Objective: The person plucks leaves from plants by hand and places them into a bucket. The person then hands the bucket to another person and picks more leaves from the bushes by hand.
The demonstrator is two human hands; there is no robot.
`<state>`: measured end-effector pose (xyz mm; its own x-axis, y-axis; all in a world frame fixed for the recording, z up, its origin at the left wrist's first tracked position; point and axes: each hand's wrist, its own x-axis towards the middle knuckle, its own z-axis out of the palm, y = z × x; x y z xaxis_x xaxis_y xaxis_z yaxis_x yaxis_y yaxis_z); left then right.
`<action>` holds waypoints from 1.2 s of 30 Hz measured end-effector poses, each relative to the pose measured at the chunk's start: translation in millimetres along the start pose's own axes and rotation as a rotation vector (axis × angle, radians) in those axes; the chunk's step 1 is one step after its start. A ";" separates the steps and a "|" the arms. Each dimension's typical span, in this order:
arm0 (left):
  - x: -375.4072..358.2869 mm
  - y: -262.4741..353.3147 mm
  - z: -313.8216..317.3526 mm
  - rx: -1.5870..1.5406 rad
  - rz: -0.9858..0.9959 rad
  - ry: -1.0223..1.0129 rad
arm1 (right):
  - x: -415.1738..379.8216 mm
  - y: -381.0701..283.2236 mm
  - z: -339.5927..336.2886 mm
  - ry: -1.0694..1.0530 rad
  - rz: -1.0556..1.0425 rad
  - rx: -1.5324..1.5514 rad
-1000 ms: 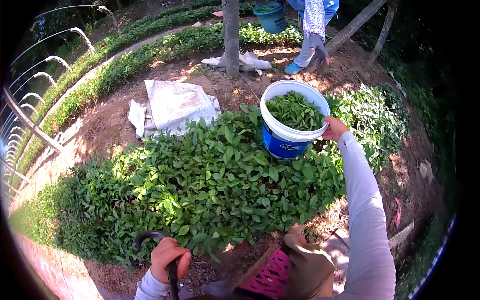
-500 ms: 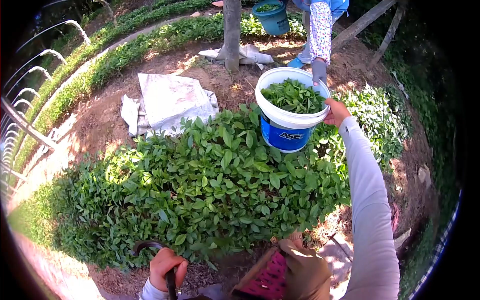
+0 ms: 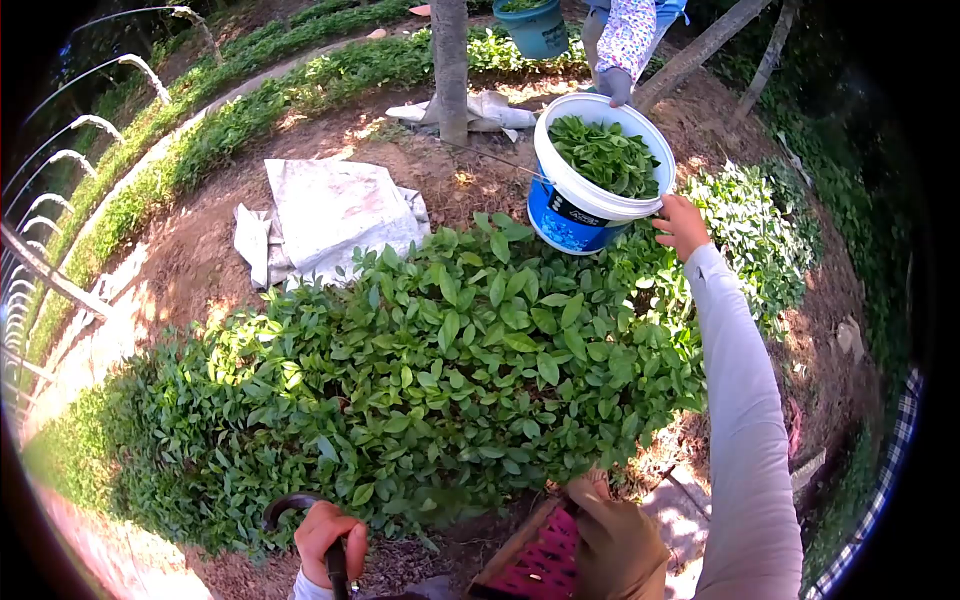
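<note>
My right hand [image 3: 682,224] reaches out on a long grey sleeve and holds the near rim of a white bucket [image 3: 585,215] with a blue label, full of picked green leaves [image 3: 606,155]. The bucket is tilted, off the ground, above the far edge of a dense bed of leafy plants [image 3: 450,370]. Another person's gloved hand [image 3: 615,86] grips its far rim. My left hand [image 3: 325,535] is at the bottom edge, closed round a dark curved handle [image 3: 285,502].
A white sack [image 3: 335,205] lies on bare soil behind the bed. A tree trunk [image 3: 450,60] stands beyond it, with a teal bucket [image 3: 535,25] near the other person. Wire hoops [image 3: 60,160] edge the left side. A pink lattice item [image 3: 550,555] sits by my legs.
The bucket has risen and moved up and to the right, away from me, now tilted. The other person's hand has come down onto its far rim. My left hand stays put.
</note>
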<state>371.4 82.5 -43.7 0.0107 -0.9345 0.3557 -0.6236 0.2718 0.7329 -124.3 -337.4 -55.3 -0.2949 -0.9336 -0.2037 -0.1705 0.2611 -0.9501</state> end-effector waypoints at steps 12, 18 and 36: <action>-17.3 3.3 -15.8 0.062 -0.081 0.093 | -88.1 -12.4 47.7 0.315 -1.136 -0.848; -13.8 1.4 -0.7 0.109 -0.116 0.156 | 3.3 -64.1 62.7 0.390 -1.208 -1.099; 10.0 26.5 14.8 0.152 -0.112 0.187 | 53.8 -45.1 31.7 -0.088 -1.263 -1.148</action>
<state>343.4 77.0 -29.3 0.2223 -0.8942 0.3885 -0.7203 0.1179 0.6836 -102.7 -407.2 -30.9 0.5864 -0.6825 0.4363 -0.7892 -0.6028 0.1177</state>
